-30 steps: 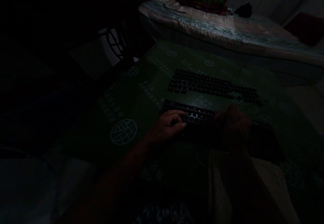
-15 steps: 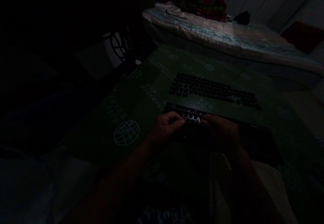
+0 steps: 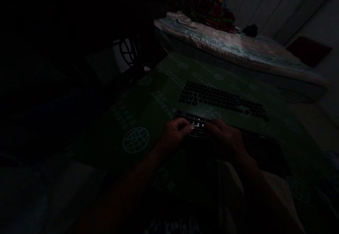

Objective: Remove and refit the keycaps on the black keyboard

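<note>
The scene is very dark. A black keyboard frame (image 3: 194,118) lies on a green printed sheet (image 3: 137,121) in front of me. My left hand (image 3: 174,135) rests on the frame's left end with its fingers curled. My right hand (image 3: 225,140) sits close beside it on the frame, fingers bent down onto the frame's top. What the fingertips pinch, if anything, is hidden in the gloom. Behind the frame, many loose black keycaps (image 3: 219,98) are laid out in rows on the sheet.
A bed with a pale shiny cover (image 3: 233,47) runs across the back, with a red and dark bundle of cloth (image 3: 209,8) on it. A dark chair back (image 3: 128,52) stands at the left. A dark red mat (image 3: 308,50) lies on the floor at the right.
My right hand has moved left along the frame until it is next to my left hand. The camera has tipped upward a little, so everything sits lower in the picture.
</note>
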The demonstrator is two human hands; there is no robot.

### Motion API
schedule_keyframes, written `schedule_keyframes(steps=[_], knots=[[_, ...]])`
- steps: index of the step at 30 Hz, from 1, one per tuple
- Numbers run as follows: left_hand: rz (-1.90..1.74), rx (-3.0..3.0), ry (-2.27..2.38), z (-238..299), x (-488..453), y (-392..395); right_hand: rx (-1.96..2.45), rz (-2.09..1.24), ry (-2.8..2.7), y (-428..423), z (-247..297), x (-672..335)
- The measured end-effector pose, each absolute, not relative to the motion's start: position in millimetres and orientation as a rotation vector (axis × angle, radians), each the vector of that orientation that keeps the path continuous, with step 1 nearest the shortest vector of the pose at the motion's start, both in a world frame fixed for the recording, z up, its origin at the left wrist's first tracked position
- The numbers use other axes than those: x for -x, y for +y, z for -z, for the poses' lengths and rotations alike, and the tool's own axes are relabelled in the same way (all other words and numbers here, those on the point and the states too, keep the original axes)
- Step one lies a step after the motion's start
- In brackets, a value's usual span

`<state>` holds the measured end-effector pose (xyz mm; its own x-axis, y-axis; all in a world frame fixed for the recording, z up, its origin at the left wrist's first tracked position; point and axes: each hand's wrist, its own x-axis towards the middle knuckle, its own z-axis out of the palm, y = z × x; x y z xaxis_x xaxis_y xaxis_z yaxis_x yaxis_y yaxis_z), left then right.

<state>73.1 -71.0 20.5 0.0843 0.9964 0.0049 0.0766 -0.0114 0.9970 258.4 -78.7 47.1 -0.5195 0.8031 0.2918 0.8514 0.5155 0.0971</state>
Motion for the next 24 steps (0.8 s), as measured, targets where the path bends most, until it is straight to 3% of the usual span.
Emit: schedule_keyframes(steps=[11, 18, 24], knots=[[-1.111, -1.324, 1.148, -15.2, -71.4, -74.4, 1.385, -0.012, -2.458, -51.9, -38.0, -278.5], [-1.164, -2.076, 1.158, -0.4, -67.2, -78.4, 1.740, -0.090, -2.405, -10.6, -31.2, -295.2], [-1.051, -2.286, 1.187, 6.1, -66.8, -76.4, 1.905, -0.140, -2.416, 17.2, -32.4, -292.7]])
